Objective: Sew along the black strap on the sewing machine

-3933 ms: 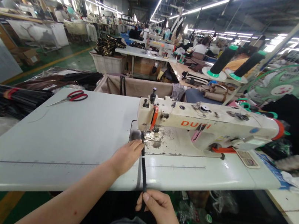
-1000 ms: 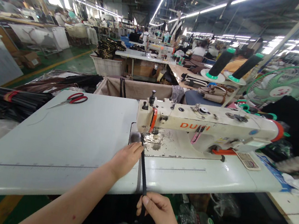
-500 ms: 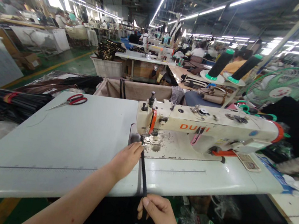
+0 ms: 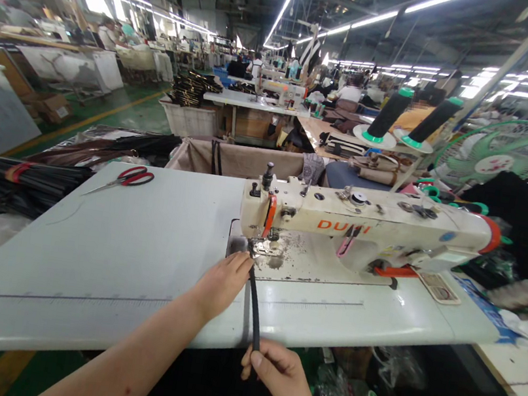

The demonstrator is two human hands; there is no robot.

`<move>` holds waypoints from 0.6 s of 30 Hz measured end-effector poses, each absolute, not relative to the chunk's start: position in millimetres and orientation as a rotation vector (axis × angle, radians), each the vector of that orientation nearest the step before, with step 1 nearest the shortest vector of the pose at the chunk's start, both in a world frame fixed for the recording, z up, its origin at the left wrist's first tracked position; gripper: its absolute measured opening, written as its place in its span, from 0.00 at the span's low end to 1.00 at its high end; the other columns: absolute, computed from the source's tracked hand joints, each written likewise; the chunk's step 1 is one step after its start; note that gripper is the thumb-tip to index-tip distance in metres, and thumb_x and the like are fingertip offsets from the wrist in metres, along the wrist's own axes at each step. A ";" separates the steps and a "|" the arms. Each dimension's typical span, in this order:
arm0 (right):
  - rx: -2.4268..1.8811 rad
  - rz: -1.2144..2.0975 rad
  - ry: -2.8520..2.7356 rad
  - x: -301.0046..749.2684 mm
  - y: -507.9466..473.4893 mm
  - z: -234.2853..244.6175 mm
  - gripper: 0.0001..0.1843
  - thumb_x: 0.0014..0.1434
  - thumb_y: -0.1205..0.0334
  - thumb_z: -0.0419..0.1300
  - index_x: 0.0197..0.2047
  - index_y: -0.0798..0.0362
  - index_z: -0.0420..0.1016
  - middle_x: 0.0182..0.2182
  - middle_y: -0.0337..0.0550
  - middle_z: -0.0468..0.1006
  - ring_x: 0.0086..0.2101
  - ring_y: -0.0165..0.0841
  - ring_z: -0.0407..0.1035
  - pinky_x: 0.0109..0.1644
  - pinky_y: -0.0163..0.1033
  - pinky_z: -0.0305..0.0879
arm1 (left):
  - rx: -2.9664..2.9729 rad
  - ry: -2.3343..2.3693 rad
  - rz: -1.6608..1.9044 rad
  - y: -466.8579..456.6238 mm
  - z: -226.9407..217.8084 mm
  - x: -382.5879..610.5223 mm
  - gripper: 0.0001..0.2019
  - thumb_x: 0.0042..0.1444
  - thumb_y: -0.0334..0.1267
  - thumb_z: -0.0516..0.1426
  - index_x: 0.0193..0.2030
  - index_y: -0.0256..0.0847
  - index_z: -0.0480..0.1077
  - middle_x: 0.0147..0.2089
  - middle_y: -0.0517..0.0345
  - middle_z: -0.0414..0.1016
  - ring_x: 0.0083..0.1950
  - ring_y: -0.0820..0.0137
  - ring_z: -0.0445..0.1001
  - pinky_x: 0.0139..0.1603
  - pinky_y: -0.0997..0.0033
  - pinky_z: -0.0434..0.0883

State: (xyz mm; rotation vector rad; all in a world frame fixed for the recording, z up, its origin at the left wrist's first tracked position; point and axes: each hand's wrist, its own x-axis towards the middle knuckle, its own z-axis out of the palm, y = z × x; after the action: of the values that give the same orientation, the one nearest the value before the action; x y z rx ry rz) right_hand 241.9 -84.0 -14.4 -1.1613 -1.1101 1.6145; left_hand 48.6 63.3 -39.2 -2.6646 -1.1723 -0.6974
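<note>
A narrow black strap (image 4: 253, 307) runs from the presser foot of a cream sewing machine (image 4: 363, 226) toward me across the white table (image 4: 102, 247). My left hand (image 4: 224, 281) lies on the table beside the foot, fingers closed against the strap's far end. At the table's near edge my right hand (image 4: 275, 368) pinches the strap's near end between thumb and fingers.
Red-handled scissors (image 4: 126, 175) lie at the table's far left. Bundles of black strips (image 4: 19, 178) are stacked to the left. Two black thread cones (image 4: 388, 114) and a green fan (image 4: 502, 151) stand behind the machine. Other people work at distant tables.
The strap's near part now curves slightly, and my right hand has shifted a little along it. My left hand stays by the presser foot.
</note>
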 end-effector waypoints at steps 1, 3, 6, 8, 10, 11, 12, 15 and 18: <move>-1.144 1.620 -1.138 242.5 -84.5 -13.6 0.23 0.61 0.40 0.68 0.30 0.53 0.84 0.24 0.42 0.79 0.29 0.34 0.67 0.37 0.38 0.59 | -2.667 -1.165 -0.693 63.1 -40.0 48.3 0.15 0.70 0.31 0.51 0.61 0.35 0.67 0.59 0.44 0.74 0.64 0.57 0.73 0.68 0.56 0.72; -1.106 1.625 -1.199 243.7 -85.4 -13.4 0.24 0.62 0.41 0.67 0.27 0.54 0.83 0.24 0.42 0.77 0.29 0.34 0.67 0.37 0.38 0.59 | -2.675 -1.139 -0.685 62.5 -41.6 47.4 0.15 0.70 0.30 0.51 0.61 0.34 0.67 0.59 0.44 0.75 0.65 0.57 0.73 0.69 0.56 0.72; -1.065 1.609 -1.289 245.1 -86.2 -12.2 0.24 0.64 0.43 0.67 0.26 0.55 0.82 0.26 0.42 0.76 0.30 0.34 0.67 0.37 0.38 0.58 | -2.679 -1.108 -0.683 61.6 -42.6 46.6 0.15 0.70 0.30 0.50 0.61 0.34 0.68 0.59 0.43 0.75 0.65 0.58 0.73 0.68 0.56 0.72; -1.028 1.593 -1.315 245.0 -86.1 -8.4 0.22 0.62 0.45 0.68 0.27 0.55 0.80 0.28 0.42 0.76 0.32 0.35 0.68 0.39 0.39 0.60 | -2.679 -1.097 -0.692 61.2 -41.7 46.7 0.14 0.71 0.29 0.50 0.60 0.34 0.68 0.59 0.43 0.75 0.65 0.58 0.73 0.68 0.57 0.73; -1.014 1.564 -1.326 243.9 -85.3 -3.7 0.20 0.60 0.47 0.70 0.28 0.54 0.78 0.30 0.42 0.75 0.34 0.36 0.68 0.41 0.39 0.61 | -2.676 -1.094 -0.704 61.0 -40.0 46.9 0.14 0.71 0.30 0.50 0.59 0.35 0.69 0.57 0.44 0.76 0.63 0.58 0.74 0.67 0.57 0.74; -1.028 1.540 -1.329 242.9 -84.8 -2.0 0.19 0.59 0.47 0.71 0.29 0.54 0.78 0.31 0.41 0.75 0.35 0.36 0.68 0.42 0.39 0.62 | -2.673 -1.092 -0.710 60.9 -39.0 47.1 0.13 0.71 0.30 0.49 0.58 0.35 0.69 0.57 0.45 0.76 0.63 0.59 0.74 0.66 0.57 0.74; -1.057 1.508 -1.334 241.8 -84.3 -1.5 0.18 0.58 0.48 0.72 0.29 0.53 0.78 0.31 0.41 0.74 0.36 0.37 0.68 0.42 0.39 0.62 | -2.668 -1.090 -0.716 61.0 -38.1 47.1 0.13 0.71 0.30 0.49 0.58 0.35 0.69 0.56 0.45 0.76 0.62 0.59 0.75 0.66 0.57 0.74; -1.157 1.433 -1.293 237.9 -83.9 -7.8 0.18 0.59 0.45 0.71 0.31 0.52 0.80 0.32 0.42 0.76 0.35 0.36 0.68 0.41 0.39 0.63 | -2.660 -1.066 -0.729 61.3 -36.1 46.9 0.13 0.71 0.30 0.50 0.57 0.35 0.69 0.56 0.45 0.76 0.61 0.59 0.75 0.68 0.56 0.73; -1.178 1.515 -1.140 235.1 -84.9 -17.7 0.23 0.59 0.39 0.69 0.38 0.52 0.83 0.29 0.43 0.81 0.31 0.35 0.70 0.37 0.38 0.64 | -2.667 -1.054 -0.743 61.6 -36.0 46.8 0.13 0.71 0.31 0.50 0.57 0.34 0.69 0.56 0.45 0.76 0.61 0.59 0.75 0.67 0.56 0.74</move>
State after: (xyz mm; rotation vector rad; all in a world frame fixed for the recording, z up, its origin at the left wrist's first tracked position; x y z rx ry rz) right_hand 235.1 -84.9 -17.7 -1.1783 -1.1400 1.5153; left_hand 46.8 61.6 -36.0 -2.6668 -1.0538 -0.7429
